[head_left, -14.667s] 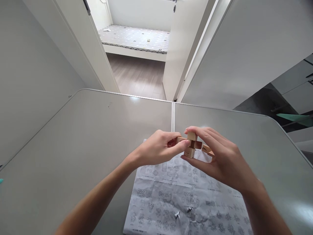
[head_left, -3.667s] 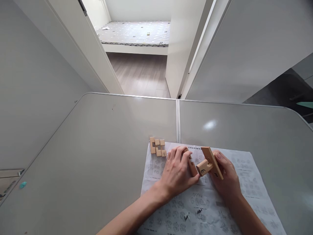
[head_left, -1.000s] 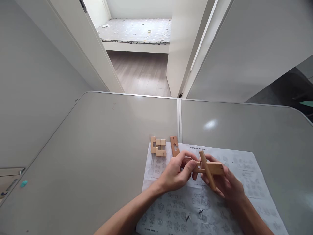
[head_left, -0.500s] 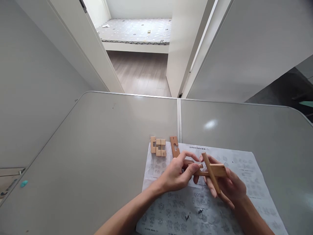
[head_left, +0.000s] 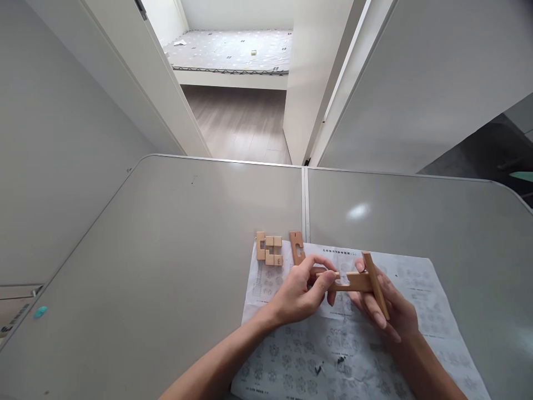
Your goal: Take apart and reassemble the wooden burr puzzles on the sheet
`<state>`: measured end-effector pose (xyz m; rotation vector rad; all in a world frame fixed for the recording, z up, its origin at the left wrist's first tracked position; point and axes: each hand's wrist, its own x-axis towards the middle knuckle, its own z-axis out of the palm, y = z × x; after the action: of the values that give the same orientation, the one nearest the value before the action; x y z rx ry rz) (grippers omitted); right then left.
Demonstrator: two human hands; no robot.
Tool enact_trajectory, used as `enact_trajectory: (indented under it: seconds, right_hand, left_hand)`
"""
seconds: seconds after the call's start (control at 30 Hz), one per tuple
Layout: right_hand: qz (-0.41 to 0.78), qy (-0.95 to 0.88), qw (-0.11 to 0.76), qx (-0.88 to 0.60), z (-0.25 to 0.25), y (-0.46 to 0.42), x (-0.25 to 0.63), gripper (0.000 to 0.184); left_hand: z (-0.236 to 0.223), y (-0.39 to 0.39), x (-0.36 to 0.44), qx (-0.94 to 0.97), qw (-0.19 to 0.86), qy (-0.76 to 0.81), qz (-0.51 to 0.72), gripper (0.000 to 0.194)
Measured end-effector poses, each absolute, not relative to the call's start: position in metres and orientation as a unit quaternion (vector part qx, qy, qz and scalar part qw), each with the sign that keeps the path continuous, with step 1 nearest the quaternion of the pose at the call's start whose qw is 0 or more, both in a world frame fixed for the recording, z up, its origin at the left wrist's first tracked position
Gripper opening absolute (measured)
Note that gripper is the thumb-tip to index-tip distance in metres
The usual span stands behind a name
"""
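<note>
My left hand point(head_left: 306, 290) pinches the left end of a notched wooden puzzle piece point(head_left: 357, 282), whose cut-out shows just right of the thumb. Part of another wooden piece shows at those fingers, mostly hidden. My right hand point(head_left: 393, 305) is closed around a slanted wooden bar point(head_left: 377, 286), which crosses the notched piece near its right end. Whether the two interlock there I cannot tell. Just beyond my left hand lies a flat reddish-brown puzzle piece point(head_left: 296, 244) with a hooked cut-out. Left of it are several pale notched wooden blocks point(head_left: 269, 251).
Under my hands a creased sheet point(head_left: 291, 344) printed with small diagrams covers part of the grey table point(head_left: 166, 250). A metal seam point(head_left: 305, 200) runs across the tabletop. Past the table, a doorway opens onto a bed point(head_left: 225, 50).
The slanted bar has moved right along the notched piece, along with my right hand, so more of the notched piece shows between my hands. My left hand has hardly moved.
</note>
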<state>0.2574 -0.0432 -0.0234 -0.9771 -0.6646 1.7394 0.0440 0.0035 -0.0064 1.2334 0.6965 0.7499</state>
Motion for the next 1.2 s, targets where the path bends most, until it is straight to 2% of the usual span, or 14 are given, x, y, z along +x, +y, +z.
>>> enact_trajectory:
  seconds: [0.43, 0.63, 0.73, 0.8, 0.9, 1.0, 1.1, 1.2]
  right_hand:
    - [0.648, -0.315, 0.449, -0.529, -0.037, -0.048, 0.265, 0.055]
    - [0.65, -0.3, 0.471, -0.515, -0.044, -0.048, 0.27, 0.053]
    - [0.615, -0.315, 0.489, -0.533, -0.041, -0.044, 0.274, 0.052]
    - [0.577, -0.318, 0.523, -0.541, -0.033, -0.041, 0.274, 0.047]
    - [0.57, -0.295, 0.55, -0.534, -0.017, -0.036, 0.268, 0.029]
    - [0.584, -0.327, 0.47, -0.575, -0.003, -0.028, 0.258, 0.039]
    - [0.529, -0.396, 0.362, -0.657, 0.002, -0.02, 0.245, 0.056]
    - [0.48, -0.462, 0.309, -0.679, 0.003, -0.013, 0.232, 0.059]
  left_hand:
    - [-0.006, -0.002, 0.049, 0.613, 0.638, 0.311, 0.346, 0.027]
    - [-0.007, -0.006, 0.051, 0.637, 0.608, 0.316, 0.352, 0.026]
    - [-0.009, -0.006, 0.049, 0.642, 0.588, 0.33, 0.365, 0.027]
    - [-0.009, -0.005, 0.047, 0.642, 0.568, 0.351, 0.377, 0.029]
    - [-0.007, -0.001, 0.043, 0.653, 0.517, 0.394, 0.389, 0.028]
    - [-0.001, 0.003, 0.039, 0.686, 0.427, 0.452, 0.377, 0.023]
    - [0.003, 0.006, 0.035, 0.728, 0.289, 0.511, 0.354, 0.023]
    - [0.003, 0.011, 0.031, 0.761, 0.169, 0.537, 0.323, 0.021]
